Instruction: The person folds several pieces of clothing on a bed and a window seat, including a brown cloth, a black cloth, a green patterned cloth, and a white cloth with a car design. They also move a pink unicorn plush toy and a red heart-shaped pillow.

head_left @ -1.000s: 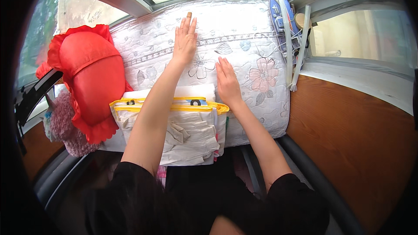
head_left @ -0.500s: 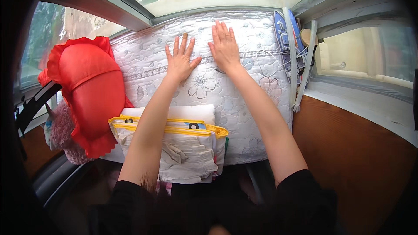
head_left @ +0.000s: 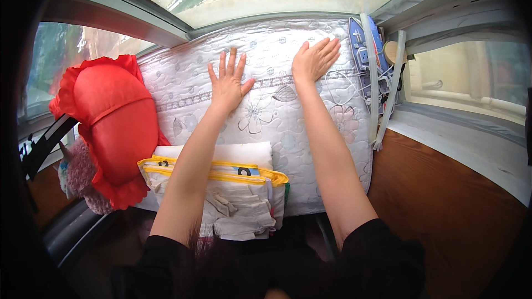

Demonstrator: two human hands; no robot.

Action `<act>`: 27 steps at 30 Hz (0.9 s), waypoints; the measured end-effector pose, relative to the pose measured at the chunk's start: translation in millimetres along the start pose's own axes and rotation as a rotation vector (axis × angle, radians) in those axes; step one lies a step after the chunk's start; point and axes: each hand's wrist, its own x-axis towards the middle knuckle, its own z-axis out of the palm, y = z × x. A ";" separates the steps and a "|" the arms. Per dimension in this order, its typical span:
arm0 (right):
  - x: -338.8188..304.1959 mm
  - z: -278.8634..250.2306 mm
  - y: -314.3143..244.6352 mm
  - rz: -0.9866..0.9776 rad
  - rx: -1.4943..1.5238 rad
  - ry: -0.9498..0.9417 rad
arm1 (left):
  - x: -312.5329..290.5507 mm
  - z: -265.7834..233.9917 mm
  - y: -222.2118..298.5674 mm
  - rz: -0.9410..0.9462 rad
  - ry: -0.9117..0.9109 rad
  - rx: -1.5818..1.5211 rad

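A white quilted pad (head_left: 260, 149) with printed grey flowers covers the surface by the window. My left hand (head_left: 228, 86) lies flat on its far half, fingers spread, with a tan band around one fingertip. Farther right, my right hand (head_left: 316, 60) rests on the pad, its fingers stretched out and pointing to the right; it holds nothing. Beneath my left forearm sits a folded stack of white cloth (head_left: 238, 202) with yellow edging, at the near edge of the pad.
A red ruffled cushion (head_left: 119, 122) leans at the left, beside a fuzzy pink thing (head_left: 86, 174). At the right edge stand a blue toy boat (head_left: 360, 50), clear tubes (head_left: 390, 91) and a white cord (head_left: 338, 99). Windows surround the far side; a brown wooden surface (head_left: 438, 182) lies right.
My right hand has slid to the right across the pad and turned so its fingers point right. My left hand stays in about the same place on the pad.
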 end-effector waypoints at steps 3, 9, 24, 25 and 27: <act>-1.8 -4.8 -12.9 -0.447 0.226 -0.086 | 25.9 -2.2 19.3 0.202 0.107 -0.076; 14.5 6.6 12.4 -0.020 0.095 -0.076 | 74.2 3.1 73.8 0.405 0.100 -0.040; 15.4 -0.8 24.3 -0.213 0.104 -0.112 | 85.7 12.2 82.3 0.395 0.085 -0.002; 17.9 -0.1 29.0 -0.228 0.052 -0.095 | 85.9 12.6 82.6 0.394 0.092 0.006; 20.1 -11.8 41.4 -0.054 0.033 -0.159 | 87.8 13.4 81.4 0.386 0.108 0.019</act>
